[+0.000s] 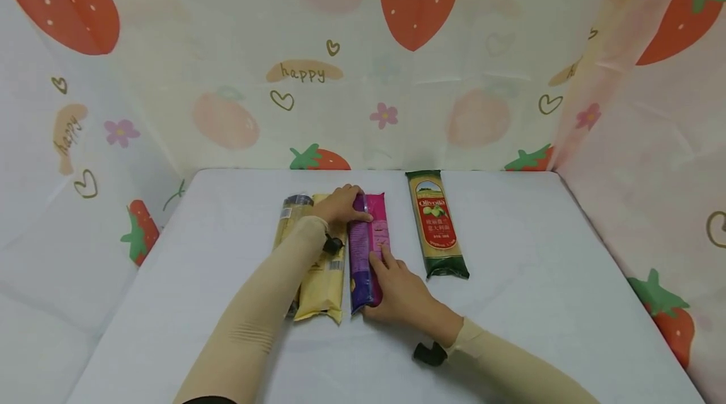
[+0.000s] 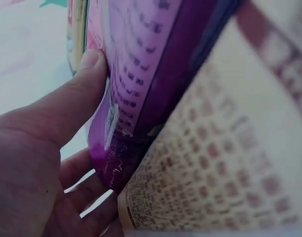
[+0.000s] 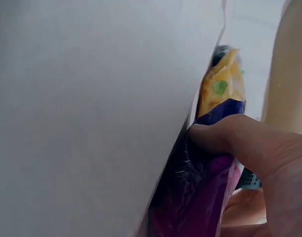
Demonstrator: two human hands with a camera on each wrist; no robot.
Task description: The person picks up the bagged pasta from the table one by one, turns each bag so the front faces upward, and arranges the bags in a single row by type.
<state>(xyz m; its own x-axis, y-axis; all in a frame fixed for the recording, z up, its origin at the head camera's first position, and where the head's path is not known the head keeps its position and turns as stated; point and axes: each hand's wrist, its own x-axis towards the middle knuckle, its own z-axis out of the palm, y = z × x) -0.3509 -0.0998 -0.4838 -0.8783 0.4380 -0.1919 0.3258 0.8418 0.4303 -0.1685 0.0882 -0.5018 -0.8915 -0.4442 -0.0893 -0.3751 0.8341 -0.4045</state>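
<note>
A long purple-and-pink packet [image 1: 360, 259] lies lengthwise on the table, held at both ends. My left hand [image 1: 339, 205] grips its far end; in the left wrist view the thumb [image 2: 79, 91] presses one side of the purple wrapper [image 2: 136, 64] and the fingers pass behind it. At the near right corner my right hand [image 1: 405, 290] holds the same packet, fingers on its top face. The right wrist view shows that thumb [image 3: 215, 136] against the wrapper's end. Just left lies a yellow packet [image 1: 322, 290], partly covered by my left hand and wrist.
Beyond the yellow packet, at the far left of the row, lies a clear packet with a dark end [image 1: 287, 224]. A green-and-gold spaghetti packet [image 1: 438, 221] lies apart on the right. Strawberry-printed cloth [image 1: 351, 120] walls the white table [image 1: 527, 265] at back and sides.
</note>
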